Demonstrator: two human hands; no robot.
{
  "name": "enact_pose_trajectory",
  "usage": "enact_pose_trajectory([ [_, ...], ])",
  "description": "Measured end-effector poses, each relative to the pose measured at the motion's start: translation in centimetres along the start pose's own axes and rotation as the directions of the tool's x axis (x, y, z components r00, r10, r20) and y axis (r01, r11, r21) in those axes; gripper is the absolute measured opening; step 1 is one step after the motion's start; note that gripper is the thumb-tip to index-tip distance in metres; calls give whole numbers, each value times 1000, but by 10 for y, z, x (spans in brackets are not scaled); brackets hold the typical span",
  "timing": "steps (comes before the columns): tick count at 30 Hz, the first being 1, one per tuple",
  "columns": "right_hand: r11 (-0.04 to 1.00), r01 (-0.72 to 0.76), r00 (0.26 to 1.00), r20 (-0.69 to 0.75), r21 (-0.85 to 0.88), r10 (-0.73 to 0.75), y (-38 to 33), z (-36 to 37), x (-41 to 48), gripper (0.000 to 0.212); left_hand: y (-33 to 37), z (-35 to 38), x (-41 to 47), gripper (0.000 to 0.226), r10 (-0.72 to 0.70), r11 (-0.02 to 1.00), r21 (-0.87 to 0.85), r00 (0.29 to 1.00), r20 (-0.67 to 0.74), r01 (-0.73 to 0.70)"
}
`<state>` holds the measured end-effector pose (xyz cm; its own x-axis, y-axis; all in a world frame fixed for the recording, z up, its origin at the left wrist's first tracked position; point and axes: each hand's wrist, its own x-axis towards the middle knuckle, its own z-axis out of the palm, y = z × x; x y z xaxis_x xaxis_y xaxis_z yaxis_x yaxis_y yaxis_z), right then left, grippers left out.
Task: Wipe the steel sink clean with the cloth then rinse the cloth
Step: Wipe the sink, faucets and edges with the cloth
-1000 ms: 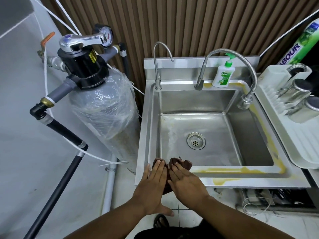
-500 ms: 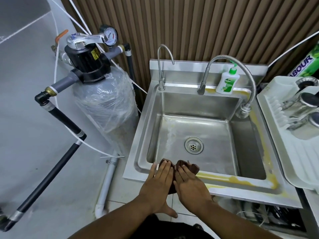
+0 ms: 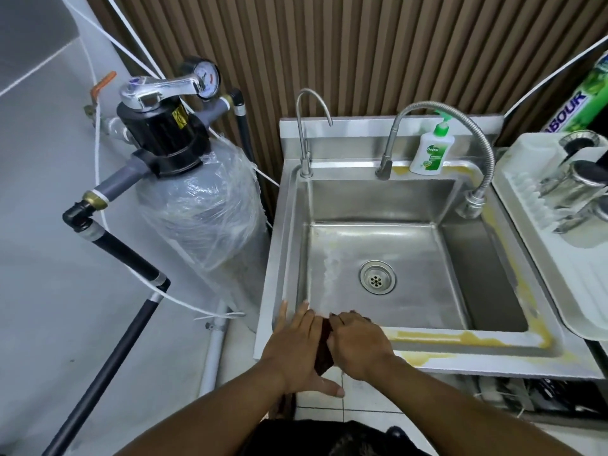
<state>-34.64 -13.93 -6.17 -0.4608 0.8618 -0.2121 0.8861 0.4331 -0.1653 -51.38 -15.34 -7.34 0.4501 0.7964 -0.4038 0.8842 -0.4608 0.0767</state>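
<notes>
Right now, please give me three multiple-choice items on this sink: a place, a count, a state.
1. Where is the cloth? A. on the front rim of the sink, under left hand and right hand B. in the basin's middle C. on the floor
2. How many taps stand behind the basin? A. one B. two C. three
3. The water is: A. filling the basin B. streaming from both taps C. not visibly flowing
Answers: A, it shows between them on the rim; B, a slim tap and a flexible tap; C, no stream below either spout.
</notes>
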Motion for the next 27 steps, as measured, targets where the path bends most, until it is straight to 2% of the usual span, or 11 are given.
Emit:
enact_pose_trajectory([
  [2,980,-146,965,238,136,111,2,-12,12,33,0,-6,4,137,26,1000,-14,1000,-4,-26],
  [4,955,-207,931,344,213,125,7,-19,26,29,-3,-9,4,117,37,997,-59,998,-59,-40],
  [6,950,-226,911,392,217,127,13,-26,33,31,-13,-10,3,84,76,996,-39,982,-175,-84],
  [8,953,-260,910,370,154,188,19,-28,35,43,-28,-2,7,55,152,988,47,943,-295,-145],
  [10,932,-318,906,346,175,244,20,-28,34,45,-35,2,14,43,193,981,71,924,-329,-180],
  [14,916,-304,892,416,262,177,16,-22,34,27,-30,-2,24,47,212,971,-37,928,-305,-234],
  [16,902,-316,846,519,295,127,14,-26,38,25,-29,-2,25,50,204,976,-25,949,-240,-216],
  [18,893,-325,777,626,311,65,11,-31,43,30,-30,0,24,56,190,981,-2,961,-202,-194],
  [20,895,-303,744,668,327,7,10,-36,46,39,-30,0,24,61,175,984,-9,964,-198,-181],
  [24,918,-226,783,621,325,-27,25,-38,37,50,-26,6,22,60,152,985,-47,961,-232,-167],
  [27,948,-158,825,565,277,-28,36,-29,22,49,-18,15,26,50,163,987,41,943,-291,-158],
])
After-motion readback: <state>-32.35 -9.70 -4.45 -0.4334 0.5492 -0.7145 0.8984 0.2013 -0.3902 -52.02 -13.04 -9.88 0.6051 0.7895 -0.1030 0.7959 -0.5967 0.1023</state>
